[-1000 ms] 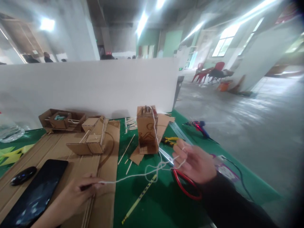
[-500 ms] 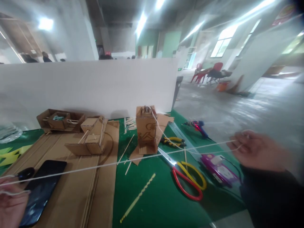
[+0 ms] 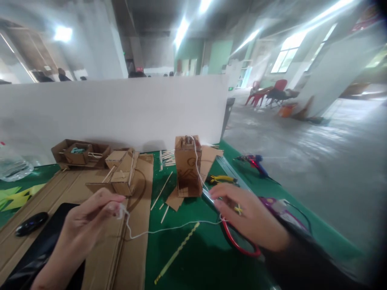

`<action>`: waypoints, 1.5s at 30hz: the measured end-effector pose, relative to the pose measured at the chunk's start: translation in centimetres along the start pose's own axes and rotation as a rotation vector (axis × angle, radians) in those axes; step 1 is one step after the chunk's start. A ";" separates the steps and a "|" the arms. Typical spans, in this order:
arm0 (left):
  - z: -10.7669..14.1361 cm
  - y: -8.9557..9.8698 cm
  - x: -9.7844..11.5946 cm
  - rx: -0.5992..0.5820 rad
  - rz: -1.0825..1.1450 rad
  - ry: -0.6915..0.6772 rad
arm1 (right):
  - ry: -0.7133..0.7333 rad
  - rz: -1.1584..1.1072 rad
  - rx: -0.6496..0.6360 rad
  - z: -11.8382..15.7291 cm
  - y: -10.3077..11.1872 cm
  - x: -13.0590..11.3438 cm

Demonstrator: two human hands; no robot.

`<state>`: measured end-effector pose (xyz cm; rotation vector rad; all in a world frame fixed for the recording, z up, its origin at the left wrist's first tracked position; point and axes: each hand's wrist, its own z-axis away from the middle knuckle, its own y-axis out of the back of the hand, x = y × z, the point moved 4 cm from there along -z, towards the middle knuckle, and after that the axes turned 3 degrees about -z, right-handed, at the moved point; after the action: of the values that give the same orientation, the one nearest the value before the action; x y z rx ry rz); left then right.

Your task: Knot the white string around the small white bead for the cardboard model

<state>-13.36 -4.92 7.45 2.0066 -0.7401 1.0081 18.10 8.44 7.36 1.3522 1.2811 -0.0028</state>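
Observation:
My left hand (image 3: 87, 221) is closed in a pinch on a bunched end of white string (image 3: 151, 232). The string sags from it across to the right, where it passes near my right thumb. My right hand (image 3: 248, 215) is over the scissors (image 3: 238, 245), its thumb and fingers apart, covering most of the yellow handle; the red handle shows below. Whether it touches the scissors is hidden. More string drops from the top of an upright cardboard box (image 3: 188, 167) to the right fingertips.
Cardboard pieces (image 3: 121, 177) and an open box (image 3: 81, 155) stand left. A phone (image 3: 39, 249), black mouse-shaped object (image 3: 32, 224), twisted yellow stick (image 3: 177, 253), thin sticks (image 3: 161, 191), pliers (image 3: 222, 179), glue gun (image 3: 255, 163) and purple power strip (image 3: 279, 207) lie around. A white partition (image 3: 121, 108) stands behind.
Both hands have come inward, the left rising from the lower left edge, the right moving left over the scissors. The string between them has gone from taut to slack.

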 end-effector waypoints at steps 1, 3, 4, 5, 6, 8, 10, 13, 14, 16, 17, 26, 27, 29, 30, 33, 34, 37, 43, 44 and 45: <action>-0.3 -1.3 1.0 -0.128 -0.016 -0.037 | -0.016 -0.129 -0.068 -0.2 -1.5 -0.9; -0.6 -2.9 2.6 -0.222 -0.015 -0.148 | -0.095 -0.421 -0.239 -0.6 -4.9 -2.4; -0.7 -3.6 2.8 -0.264 -0.027 -0.146 | -0.137 -0.590 -0.314 -0.8 -6.6 -3.1; -0.8 -4.2 3.0 -0.303 -0.021 -0.153 | -0.160 -0.762 -0.375 -1.0 -8.1 -3.7; -0.8 -4.7 3.1 -0.331 -0.010 -0.165 | -0.161 -0.901 -0.438 -1.3 -9.4 -4.3; -0.9 -5.6 3.0 -0.386 -0.015 -0.163 | -0.143 -1.079 -0.428 -2.0 -11.1 -4.8; -1.0 -6.2 2.9 -0.415 -0.035 -0.162 | -0.160 -1.104 -0.409 -2.5 -11.9 -4.7; -1.2 -7.0 2.6 -0.413 -0.097 -0.183 | -0.184 -0.967 -0.239 -2.9 -11.2 -3.7; -1.2 -7.2 2.4 -0.407 -0.122 -0.198 | -0.182 -0.900 -0.160 -2.8 -10.7 -3.4; -1.1 -7.6 2.1 -0.402 -0.180 -0.240 | -0.182 -0.822 -0.085 -2.7 -9.8 -2.9; -1.1 -7.8 1.9 -0.399 -0.215 -0.256 | -0.186 -0.832 -0.107 -2.6 -9.7 -2.8; -0.1 -9.0 2.0 -0.364 -0.320 -0.418 | -0.213 -0.900 -0.123 -2.0 -9.7 -1.9; 0.0 -9.1 2.2 -0.361 -0.312 -0.451 | -0.214 -0.941 -0.164 -2.0 -9.9 -1.7; 0.1 -9.2 2.4 -0.363 -0.284 -0.486 | -0.218 -1.009 -0.240 -1.9 -10.4 -1.3; 0.0 -9.3 2.4 -0.364 -0.270 -0.474 | -0.226 -1.021 -0.260 -1.9 -10.6 -1.0; -0.3 -9.4 1.8 -0.368 -0.238 -0.323 | -0.242 -0.934 -0.237 -1.9 -11.0 -0.3; -0.4 -9.4 1.5 -0.370 -0.222 -0.264 | -0.227 -0.885 -0.217 -1.9 -10.9 -0.3; -0.7 -9.6 0.9 -0.386 -0.181 -0.173 | -0.151 -0.771 -0.136 -1.9 -10.7 -0.6; -1.0 -10.0 0.6 -0.366 -0.095 -0.130 | -0.115 -0.604 0.068 -1.4 -10.4 -0.6; -1.0 -10.0 0.5 -0.363 -0.079 -0.116 | -0.091 -0.578 0.082 -1.3 -10.4 -0.7; -1.0 -10.1 0.5 -0.361 -0.070 -0.106 | -0.070 -0.549 0.083 -1.3 -10.4 -0.7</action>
<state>-5.92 1.34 4.58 1.7661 -0.8374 0.6757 10.24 5.55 0.99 1.0209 1.5681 -0.4830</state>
